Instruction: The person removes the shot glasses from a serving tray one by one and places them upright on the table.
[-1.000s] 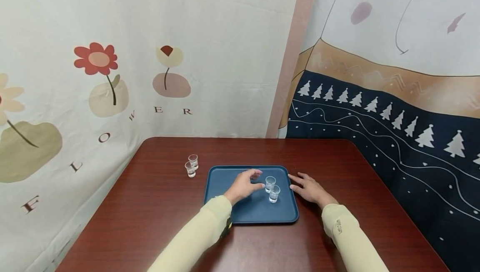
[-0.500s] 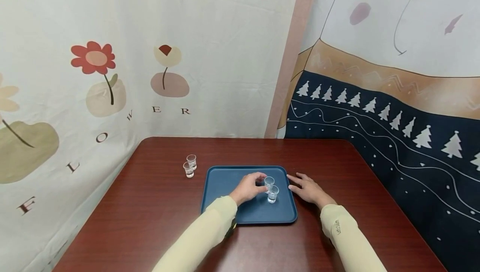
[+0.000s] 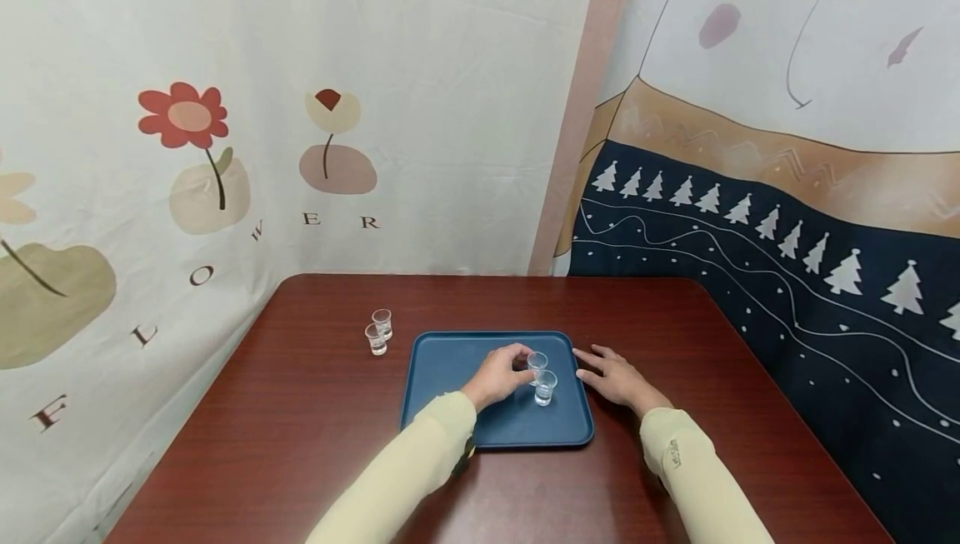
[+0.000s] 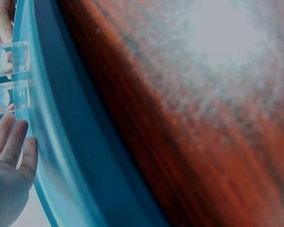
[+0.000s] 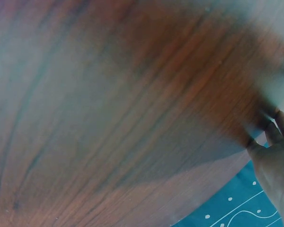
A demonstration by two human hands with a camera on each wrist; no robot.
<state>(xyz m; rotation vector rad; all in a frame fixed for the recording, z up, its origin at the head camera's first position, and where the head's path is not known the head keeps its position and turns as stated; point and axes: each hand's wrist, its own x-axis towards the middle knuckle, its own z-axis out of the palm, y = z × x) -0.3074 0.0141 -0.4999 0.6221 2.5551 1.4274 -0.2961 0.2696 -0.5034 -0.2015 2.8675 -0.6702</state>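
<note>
Well, the left hand (image 3: pixel 498 375) bracketed the rear shot glass (image 3: pixel 537 361) at two o'clock on the blue tray (image 3: pixel 450 356), grip unclear; the right hand (image 3: pixel 621 379) lay unclenched by three o'clock. Apparently a grasping step, calling next for a pinch clear of the front shot glass (image 3: pixel 545 391).

Right of where the left hand (image 3: pixel 495 376) grips the far glass (image 3: pixel 537 361), the near glass (image 3: pixel 545 389) and right hand (image 3: pixel 615 379) block passage; leftward, bare tray (image 3: pixel 442 365) leaves room.
</note>
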